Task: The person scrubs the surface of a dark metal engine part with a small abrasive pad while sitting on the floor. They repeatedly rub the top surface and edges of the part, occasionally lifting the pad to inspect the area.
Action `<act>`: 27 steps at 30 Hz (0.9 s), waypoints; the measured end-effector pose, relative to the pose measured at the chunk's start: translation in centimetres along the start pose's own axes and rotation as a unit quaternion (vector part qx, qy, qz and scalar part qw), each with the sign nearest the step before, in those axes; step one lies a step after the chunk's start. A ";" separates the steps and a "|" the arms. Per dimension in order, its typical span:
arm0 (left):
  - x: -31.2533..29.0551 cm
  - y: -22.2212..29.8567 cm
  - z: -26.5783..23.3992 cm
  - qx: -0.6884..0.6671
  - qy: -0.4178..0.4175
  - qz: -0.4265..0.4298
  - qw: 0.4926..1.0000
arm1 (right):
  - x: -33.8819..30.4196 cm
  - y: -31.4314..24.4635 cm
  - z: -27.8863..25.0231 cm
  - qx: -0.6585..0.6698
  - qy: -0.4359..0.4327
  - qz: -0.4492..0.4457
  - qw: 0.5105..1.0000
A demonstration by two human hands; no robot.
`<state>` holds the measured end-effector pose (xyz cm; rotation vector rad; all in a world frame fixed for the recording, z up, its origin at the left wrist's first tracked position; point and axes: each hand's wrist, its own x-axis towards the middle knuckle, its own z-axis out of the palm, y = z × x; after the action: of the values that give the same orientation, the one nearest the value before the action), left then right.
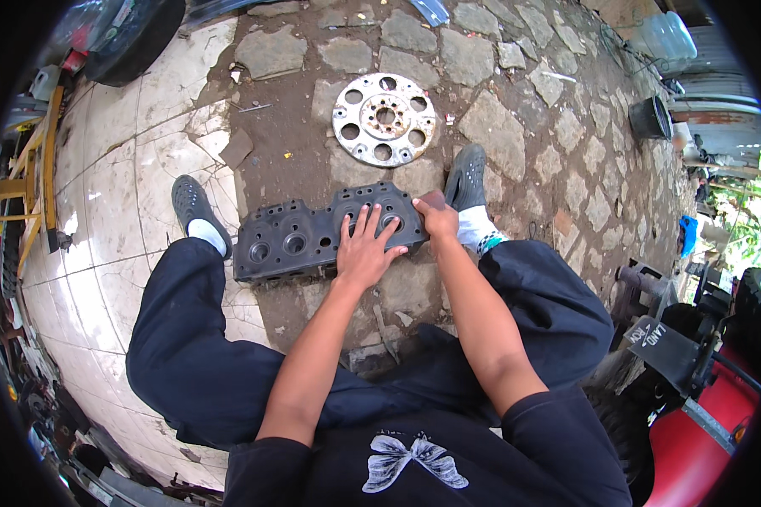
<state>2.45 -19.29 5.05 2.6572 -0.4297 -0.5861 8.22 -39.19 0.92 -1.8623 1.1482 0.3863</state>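
Observation:
A dark grey engine cylinder head (313,263) lies between my feet, its face with round recesses turned up. My left hand (366,247) rests on that face right of the middle, fingers spread, holding nothing. At the head's right end, my right hand (440,221) is closed on a reddish-brown piece that looks like sandpaper (432,199). Part of this piece is hidden under the fingers, and its working side cannot be seen. Just beyond the cylinder head, a round whitish metal plate with several holes, like a flywheel (404,95), lies flat and apart from it.
Cracked pale tiles (101,198) cover the ground on the left, with set stones (495,127) and soil on the right. A tyre (135,51) stands at the far left. At the right are a black bucket (651,118) and a red curved panel (706,431).

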 end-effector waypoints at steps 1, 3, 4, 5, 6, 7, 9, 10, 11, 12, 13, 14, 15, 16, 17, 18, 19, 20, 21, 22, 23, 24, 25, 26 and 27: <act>0.1 -0.1 0.0 0.001 0.006 -0.001 1.000 | -0.3 -0.2 0.0 -0.040 0.010 0.000 0.999; 0.1 -0.1 0.2 0.000 0.014 -0.002 1.000 | -0.8 0.6 -0.2 -0.054 0.006 -0.008 0.998; 0.1 -0.1 0.3 0.002 0.014 -0.002 1.000 | -0.9 1.6 -0.7 -0.029 -0.008 -0.014 0.999; 0.0 -0.2 0.3 0.004 0.015 -0.003 1.000 | -0.8 2.3 -1.0 -0.003 -0.022 -0.021 1.000; 0.0 -0.2 0.3 0.007 0.014 -0.003 1.000 | -0.8 2.4 -1.0 0.006 -0.025 -0.015 1.000; 0.0 -0.1 0.3 0.010 0.015 -0.003 1.000 | -0.6 2.4 -1.0 0.016 -0.027 -0.009 0.999; -0.1 -0.2 0.2 0.018 0.017 -0.005 1.000 | -0.3 1.8 -0.7 0.044 -0.035 0.004 0.998; -0.1 -0.1 0.1 0.017 0.010 -0.006 1.000 | -0.2 1.1 -0.3 0.063 -0.040 0.012 0.997; -0.1 0.1 0.1 0.016 0.004 -0.008 1.000 | -0.2 0.6 0.0 0.081 -0.045 0.019 0.995; 0.2 0.3 -0.2 0.017 0.001 -0.010 1.000 | 0.3 0.4 0.1 0.052 -0.028 0.018 0.998; 0.1 0.0 -0.1 0.009 0.002 -0.008 1.000 | 0.6 0.5 0.3 0.064 -0.042 0.012 0.997; 0.2 0.0 0.1 0.002 0.003 -0.006 1.000 | 0.7 0.8 0.1 0.076 -0.056 0.007 0.996; 0.1 -0.1 0.3 -0.006 0.001 -0.001 1.000 | 0.6 1.4 -0.1 0.088 -0.068 0.004 0.994; 0.0 -0.1 0.2 -0.010 -0.003 -0.003 1.000 | 0.3 1.9 -0.4 0.066 -0.064 0.001 0.996; -0.1 -0.3 0.1 -0.007 -0.003 -0.007 1.000 | -0.1 2.5 -0.8 0.045 -0.060 -0.002 0.997; -0.1 -0.3 0.2 -0.007 -0.002 -0.005 1.000 | -0.2 2.8 -1.1 0.023 -0.050 -0.004 0.998; -0.1 -0.4 0.2 -0.007 -0.002 -0.004 1.000 | -0.2 2.9 -0.8 0.030 -0.053 -0.007 0.998; -0.3 -0.6 0.3 -0.003 0.015 -0.002 1.000 | -0.2 2.9 -0.5 0.037 -0.055 -0.010 0.998; -0.1 -0.7 0.2 -0.001 0.015 -0.004 1.000 | 0.0 3.0 -0.4 0.045 -0.052 -0.012 0.998; 0.1 -0.3 0.1 -0.004 0.014 0.000 1.000 | 0.4 2.6 -0.3 0.041 -0.023 -0.005 0.999; 0.2 0.1 0.1 -0.007 0.012 0.005 1.000 | 1.2 1.8 0.8 0.037 0.006 0.002 0.999; 0.0 0.3 0.2 -0.006 0.005 0.003 1.000 | 1.5 1.2 1.3 0.031 0.032 0.006 0.999; 0.0 0.3 0.0 -0.004 0.001 -0.001 1.000 | 1.7 1.0 1.3 -0.005 0.006 0.002 1.000; 0.3 0.3 0.0 -0.002 -0.003 -0.005 1.000 | 2.0 0.7 0.7 -0.036 -0.003 -0.013 0.999; 0.2 0.3 0.0 -0.002 0.005 0.000 1.000 | 2.0 1.1 0.4 -0.066 -0.013 -0.023 0.997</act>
<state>2.58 -19.69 5.10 2.6554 -0.4252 -0.5731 8.43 -40.12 -1.17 -1.9885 1.0818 0.4686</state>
